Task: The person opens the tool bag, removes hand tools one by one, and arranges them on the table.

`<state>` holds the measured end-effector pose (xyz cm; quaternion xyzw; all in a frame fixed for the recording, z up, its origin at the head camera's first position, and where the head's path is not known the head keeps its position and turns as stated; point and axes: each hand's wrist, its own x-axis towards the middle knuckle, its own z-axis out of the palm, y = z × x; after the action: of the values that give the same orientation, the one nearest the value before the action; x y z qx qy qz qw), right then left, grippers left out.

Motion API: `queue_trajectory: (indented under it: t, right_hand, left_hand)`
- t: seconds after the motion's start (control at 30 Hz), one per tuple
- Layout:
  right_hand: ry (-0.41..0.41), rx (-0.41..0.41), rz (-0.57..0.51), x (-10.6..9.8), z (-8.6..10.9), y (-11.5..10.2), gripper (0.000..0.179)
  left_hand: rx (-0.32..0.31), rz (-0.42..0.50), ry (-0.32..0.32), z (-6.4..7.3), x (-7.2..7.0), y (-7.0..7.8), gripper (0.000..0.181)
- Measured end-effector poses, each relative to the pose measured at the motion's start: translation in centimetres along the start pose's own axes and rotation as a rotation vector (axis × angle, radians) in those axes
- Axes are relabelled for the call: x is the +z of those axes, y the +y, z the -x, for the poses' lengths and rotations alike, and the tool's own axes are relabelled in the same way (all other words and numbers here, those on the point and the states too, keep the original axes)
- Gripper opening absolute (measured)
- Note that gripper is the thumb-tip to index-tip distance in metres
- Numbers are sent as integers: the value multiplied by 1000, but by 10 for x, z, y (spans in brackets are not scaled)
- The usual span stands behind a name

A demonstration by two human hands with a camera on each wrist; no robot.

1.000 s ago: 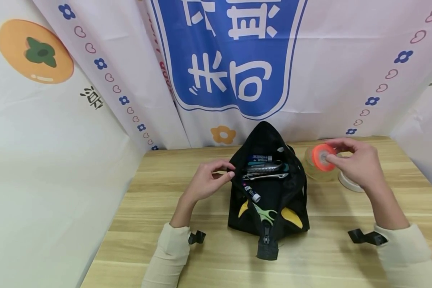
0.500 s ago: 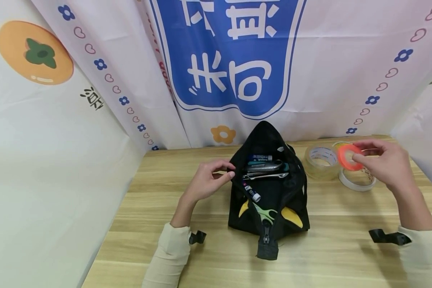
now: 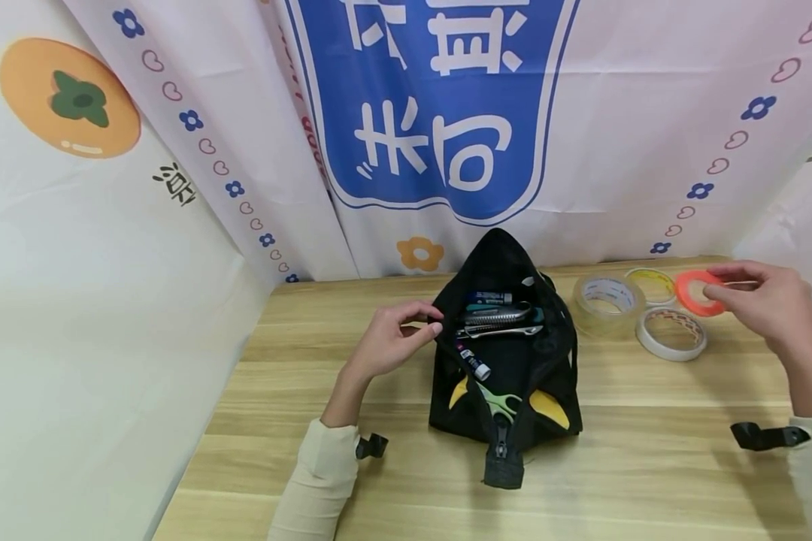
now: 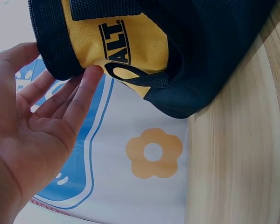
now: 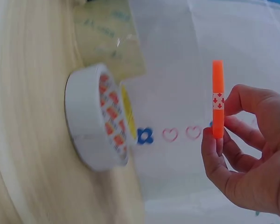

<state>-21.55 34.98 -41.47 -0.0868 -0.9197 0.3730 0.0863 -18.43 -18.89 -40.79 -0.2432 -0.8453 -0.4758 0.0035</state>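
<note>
My right hand pinches a thin roll of orange tape between thumb and fingers, raised off the table at the right. In the right wrist view the orange roll appears edge-on, apart from a white tape roll. The black and yellow tool bag stands unzipped at the middle. My left hand holds its left rim, and in the left wrist view its fingers touch the yellow side. Inside the bag lie a utility knife, a glue stick and green-handled scissors.
Right of the bag, a wide clear tape roll, a thin yellow-cored tape roll and a white tape roll sit close together on the wooden table. A printed cloth hangs behind.
My right hand has carried the orange tape roll rightward, from above the clear tape to past the yellow-cored and white rolls. My left hand stays at the bag's rim.
</note>
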Motion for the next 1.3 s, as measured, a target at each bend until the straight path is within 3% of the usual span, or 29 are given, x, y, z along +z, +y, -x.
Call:
queue_trajectory:
  t: [0.47,0.8,1.13,1.3]
  right_hand:
    - [-51,119,0,-5,-38,49,54]
    - [-112,193,75,-1,-43,78,57]
    - [-135,254,66,11,-39,85,60]
    - [-142,200,102,12,-40,81,55]
  left_hand:
    - [-16,8,-6,0,2,2,21]
    - [-17,-9,-15,-2,4,3,22]
    - [-11,4,-6,0,4,1,21]
    - [-7,10,6,0,2,1,21]
